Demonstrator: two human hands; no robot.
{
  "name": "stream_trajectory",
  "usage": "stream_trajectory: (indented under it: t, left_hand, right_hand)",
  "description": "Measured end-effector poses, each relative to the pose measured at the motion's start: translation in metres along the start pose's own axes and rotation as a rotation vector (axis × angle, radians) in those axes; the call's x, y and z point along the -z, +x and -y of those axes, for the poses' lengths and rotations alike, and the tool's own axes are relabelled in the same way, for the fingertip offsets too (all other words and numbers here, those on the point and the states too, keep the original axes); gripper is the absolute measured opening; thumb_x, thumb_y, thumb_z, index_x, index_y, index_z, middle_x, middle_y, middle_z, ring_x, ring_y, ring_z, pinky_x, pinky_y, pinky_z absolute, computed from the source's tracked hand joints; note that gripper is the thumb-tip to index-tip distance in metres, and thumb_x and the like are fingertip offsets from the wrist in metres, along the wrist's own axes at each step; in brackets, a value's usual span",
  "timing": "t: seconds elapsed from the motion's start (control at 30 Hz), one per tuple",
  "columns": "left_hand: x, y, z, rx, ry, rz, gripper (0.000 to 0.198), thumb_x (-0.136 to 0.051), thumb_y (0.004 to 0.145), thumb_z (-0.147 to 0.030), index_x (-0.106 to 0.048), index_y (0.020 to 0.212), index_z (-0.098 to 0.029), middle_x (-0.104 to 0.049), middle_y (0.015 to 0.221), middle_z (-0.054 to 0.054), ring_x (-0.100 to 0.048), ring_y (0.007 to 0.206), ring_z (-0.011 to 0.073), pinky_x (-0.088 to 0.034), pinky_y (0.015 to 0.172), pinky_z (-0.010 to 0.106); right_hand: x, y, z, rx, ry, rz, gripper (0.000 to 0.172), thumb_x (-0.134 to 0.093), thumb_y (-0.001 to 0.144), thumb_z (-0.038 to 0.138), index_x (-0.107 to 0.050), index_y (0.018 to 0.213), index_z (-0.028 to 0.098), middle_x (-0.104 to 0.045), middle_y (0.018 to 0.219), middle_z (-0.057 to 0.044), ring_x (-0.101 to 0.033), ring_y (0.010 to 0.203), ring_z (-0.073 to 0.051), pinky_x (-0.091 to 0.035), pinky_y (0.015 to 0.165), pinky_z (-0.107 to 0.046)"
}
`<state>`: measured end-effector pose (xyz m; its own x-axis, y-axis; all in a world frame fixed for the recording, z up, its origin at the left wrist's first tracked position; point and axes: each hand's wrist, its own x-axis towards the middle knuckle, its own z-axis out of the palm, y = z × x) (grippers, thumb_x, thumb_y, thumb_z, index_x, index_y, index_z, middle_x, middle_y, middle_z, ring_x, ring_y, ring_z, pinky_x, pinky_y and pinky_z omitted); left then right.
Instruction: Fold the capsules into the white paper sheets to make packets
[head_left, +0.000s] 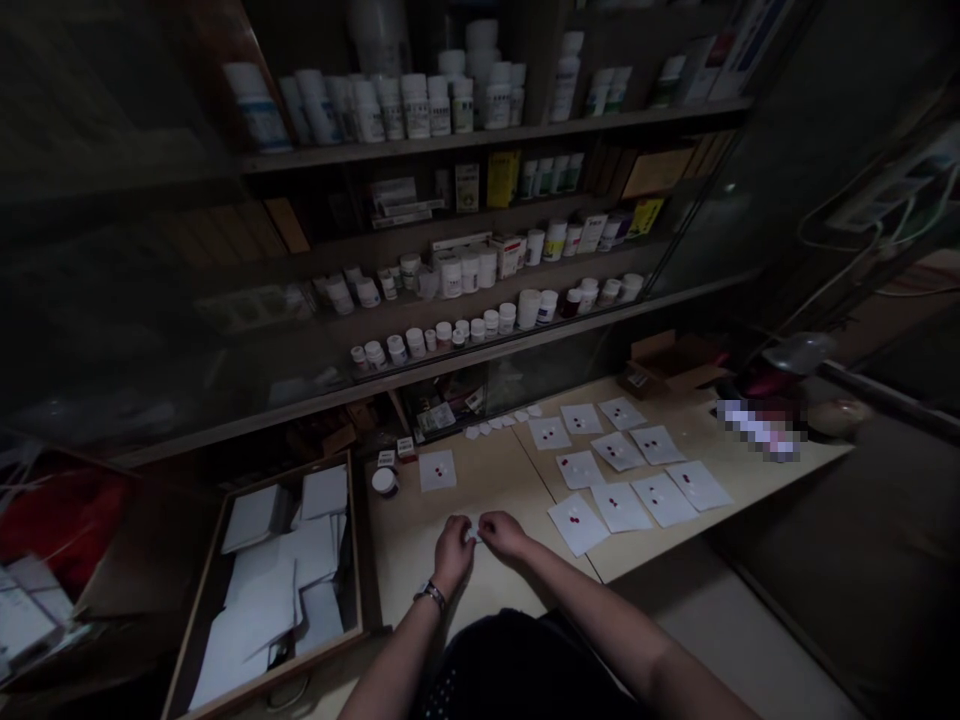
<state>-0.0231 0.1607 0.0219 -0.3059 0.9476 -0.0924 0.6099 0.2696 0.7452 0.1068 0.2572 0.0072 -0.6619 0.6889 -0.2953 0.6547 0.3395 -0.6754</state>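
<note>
- Both hands meet low on the counter, right at its near edge.
- The left hand, with a wristwatch on its wrist, has its fingers curled in and its fingertips pinched on a small white paper.
- The right hand pinches the other side of that paper, fingers drawn close; the light is too dim to show what the paper holds.
- Just beyond the hands lies a lone paper square with red pills on it, and a white-capped jar stands beside it.
- Off to the right, more paper squares carry red pills, spread in rows.
- At the left, a wooden tray holds loose white sheets.
- Above, shelves are packed with white bottles.
</note>
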Motion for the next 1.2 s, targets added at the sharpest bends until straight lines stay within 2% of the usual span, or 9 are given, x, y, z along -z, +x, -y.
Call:
stream_trajectory:
  t: [0.2, 0.5, 0.63, 0.73, 0.87, 0.97, 1.07, 1.2]
  left_hand:
    - [0.002, -0.001, -0.002, -0.087, 0.031, 0.068, 0.021, -0.053, 0.082, -0.010, -0.068, 0.092, -0.022, -0.058, 0.101, 0.004, -0.058, 0.094, 0.0158, -0.042, 0.084, 0.024]
    - [-0.002, 0.004, 0.001, -0.067, 0.052, 0.122, 0.018, -0.059, 0.079, -0.012, -0.068, 0.093, -0.020, -0.060, 0.102, 0.003, -0.057, 0.096, 0.0158, -0.042, 0.085, 0.024]
    - [-0.009, 0.006, -0.001, -0.009, 0.024, 0.078, 0.013, -0.057, 0.078, -0.009, -0.065, 0.083, -0.018, -0.058, 0.098, 0.004, -0.057, 0.092, 0.0150, -0.041, 0.083, 0.023]
    - [-0.012, 0.008, -0.005, 0.019, 0.038, 0.085, 0.015, -0.053, 0.081, -0.009, -0.064, 0.076, -0.018, -0.057, 0.096, 0.004, -0.056, 0.088, 0.0147, -0.041, 0.080, 0.023]
    - [-0.011, 0.010, -0.007, 0.044, 0.096, 0.123, 0.016, -0.050, 0.083, -0.011, -0.063, 0.077, -0.017, -0.056, 0.094, 0.004, -0.056, 0.087, 0.0151, -0.040, 0.077, 0.023]
    - [-0.010, 0.011, -0.007, 0.037, 0.104, 0.137, 0.015, -0.050, 0.083, -0.011, -0.063, 0.079, -0.017, -0.056, 0.094, 0.004, -0.055, 0.087, 0.0152, -0.039, 0.078, 0.023]
    - [-0.009, 0.011, -0.006, 0.028, 0.079, 0.147, 0.016, -0.050, 0.082, -0.009, -0.063, 0.077, -0.018, -0.056, 0.094, 0.004, -0.054, 0.088, 0.0151, -0.039, 0.079, 0.024]
    - [-0.010, 0.011, -0.005, 0.029, 0.043, 0.142, 0.014, -0.054, 0.082, -0.012, -0.063, 0.074, -0.018, -0.056, 0.094, 0.003, -0.055, 0.088, 0.0150, -0.040, 0.079, 0.023]
  right_hand:
    - [-0.002, 0.004, -0.004, -0.030, 0.011, 0.023, 0.016, -0.055, 0.077, 0.019, -0.070, 0.077, 0.016, -0.067, 0.073, -0.002, -0.053, 0.067, -0.014, -0.031, 0.059, -0.022]
    - [-0.005, 0.007, -0.010, -0.066, 0.183, 0.014, 0.013, -0.054, 0.074, 0.015, -0.066, 0.071, 0.015, -0.065, 0.070, -0.001, -0.052, 0.067, -0.013, -0.034, 0.061, -0.021]
    - [-0.005, 0.007, -0.012, -0.071, 0.225, 0.008, 0.015, -0.050, 0.074, 0.011, -0.065, 0.071, 0.014, -0.065, 0.070, -0.001, -0.054, 0.067, -0.013, -0.036, 0.061, -0.020]
    - [-0.004, 0.005, -0.013, -0.062, 0.256, -0.016, 0.019, -0.050, 0.071, 0.008, -0.066, 0.078, 0.014, -0.066, 0.073, -0.002, -0.055, 0.066, -0.013, -0.038, 0.061, -0.020]
    - [-0.001, -0.003, -0.011, 0.048, 0.256, -0.054, 0.028, -0.049, 0.069, 0.005, -0.069, 0.086, 0.016, -0.068, 0.076, -0.002, -0.056, 0.067, -0.014, -0.041, 0.063, -0.021]
    - [0.004, -0.011, -0.009, 0.169, 0.171, -0.066, 0.032, -0.049, 0.072, 0.006, -0.072, 0.090, 0.018, -0.068, 0.083, -0.004, -0.059, 0.077, -0.017, -0.043, 0.072, -0.024]
    - [0.010, -0.014, -0.007, 0.233, 0.083, -0.027, 0.032, -0.054, 0.076, 0.011, -0.073, 0.099, 0.022, -0.067, 0.091, -0.005, -0.060, 0.086, -0.019, -0.043, 0.078, -0.025]
    - [0.014, -0.011, -0.010, 0.275, -0.022, 0.039, 0.026, -0.057, 0.082, 0.020, -0.073, 0.102, 0.024, -0.065, 0.092, -0.005, -0.059, 0.087, -0.018, -0.041, 0.077, -0.025]
